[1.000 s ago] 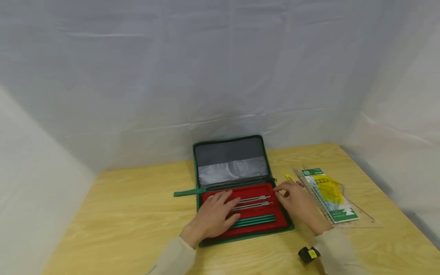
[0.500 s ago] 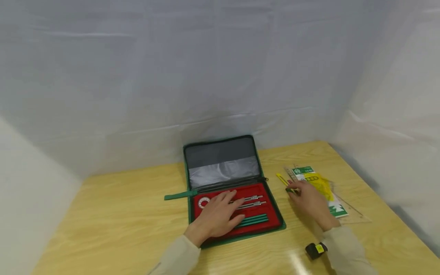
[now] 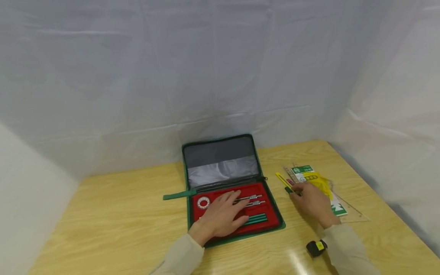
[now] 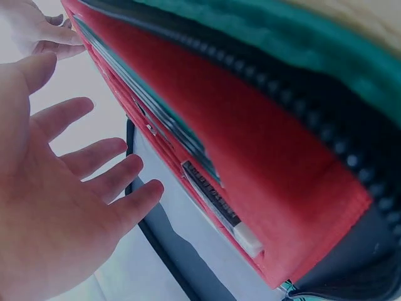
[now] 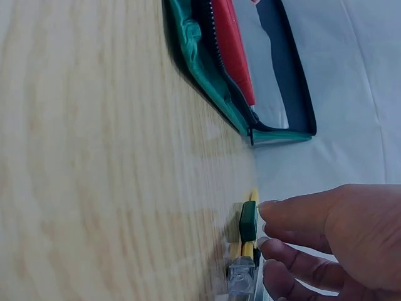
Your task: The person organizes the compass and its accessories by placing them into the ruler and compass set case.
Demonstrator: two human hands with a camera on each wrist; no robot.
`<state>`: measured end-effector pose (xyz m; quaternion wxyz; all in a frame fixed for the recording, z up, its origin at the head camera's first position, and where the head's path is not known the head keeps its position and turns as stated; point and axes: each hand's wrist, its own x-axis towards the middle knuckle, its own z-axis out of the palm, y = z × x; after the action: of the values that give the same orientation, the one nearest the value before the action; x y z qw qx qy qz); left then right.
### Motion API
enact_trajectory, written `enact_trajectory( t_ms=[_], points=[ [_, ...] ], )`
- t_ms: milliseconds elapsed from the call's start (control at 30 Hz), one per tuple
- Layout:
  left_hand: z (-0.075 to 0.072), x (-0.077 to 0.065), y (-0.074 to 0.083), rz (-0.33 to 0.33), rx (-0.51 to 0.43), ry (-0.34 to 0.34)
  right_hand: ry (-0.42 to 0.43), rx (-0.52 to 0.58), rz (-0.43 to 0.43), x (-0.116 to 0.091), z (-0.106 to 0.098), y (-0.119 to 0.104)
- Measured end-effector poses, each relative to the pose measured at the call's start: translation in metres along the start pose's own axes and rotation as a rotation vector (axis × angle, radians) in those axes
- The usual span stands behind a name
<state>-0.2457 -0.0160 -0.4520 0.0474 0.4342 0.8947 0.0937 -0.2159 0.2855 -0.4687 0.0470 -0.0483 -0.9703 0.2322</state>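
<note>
A green zip case (image 3: 237,212) lies unfolded on the table, its red tray (image 3: 271,214) holding silver compasses (image 3: 256,203), green pencil-like sticks (image 3: 258,218) and a white ring-shaped disc (image 3: 203,203). Over the tray lies my left hand (image 3: 221,217), fingers spread, partly hiding the contents. The left wrist view shows that hand (image 4: 69,182) beside the tray, gripping nothing. To the right of the case, my right hand (image 3: 313,202) has its fingertips beside a small dark green block (image 5: 249,221). The block sits at a yellow cutter-like stick (image 3: 282,178), with the fingers loosely bent.
Under and behind the right hand lie a green-and-white card pack (image 3: 338,207), a yellow plastic template (image 3: 317,181), a clear set square (image 3: 354,215) and a pink item (image 3: 290,182). A white cloth (image 3: 220,76) hangs behind the wooden table (image 3: 120,214).
From the case's right edge, my right hand has moved right with the green block, and its fingers now sit slightly apart from it. The left hand stays over the tray; the head view has shifted.
</note>
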Motion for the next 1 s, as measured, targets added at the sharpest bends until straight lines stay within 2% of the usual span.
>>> enact_trajectory(
  t_ms=[433, 1000],
  points=[
    [-0.002, -0.006, -0.004, -0.003, -0.006, 0.009, -0.069, -0.05, 0.061, 0.005, 0.001, -0.006],
    [-0.005, -0.014, -0.013, -0.026, -0.014, 0.013, -0.092, -0.044, 0.091, 0.007, 0.001, -0.01]
  ],
)
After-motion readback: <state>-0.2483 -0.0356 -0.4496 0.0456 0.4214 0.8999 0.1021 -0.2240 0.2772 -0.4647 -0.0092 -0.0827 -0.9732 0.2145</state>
